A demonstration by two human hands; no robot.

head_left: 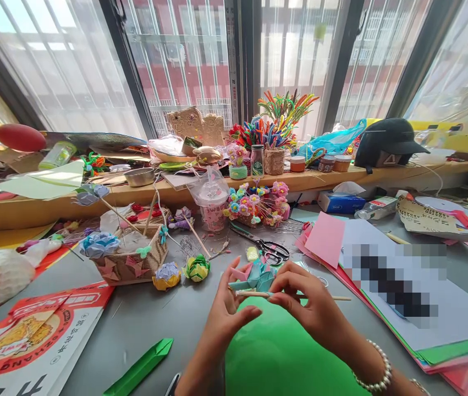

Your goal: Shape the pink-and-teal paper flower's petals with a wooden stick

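My left hand (pixel 227 311) and my right hand (pixel 308 305) meet over the grey table, both holding a small pink and teal folded paper flower (pixel 254 276) on a thin wooden stick (pixel 336 298). The stick lies level and juts out to the right past my right hand. My left fingers pinch the flower's left side; my right fingers pinch the stick just under it. A green paper sheet (pixel 279 352) lies right below my hands.
Scissors (pixel 266 247) lie just beyond the flower. A woven basket (pixel 132 264) with paper flowers stands at left, folded paper balls beside it. Stacked coloured paper (pixel 402 297) covers the right. A green folded strip (pixel 143 367) lies near left. The window ledge behind is crowded.
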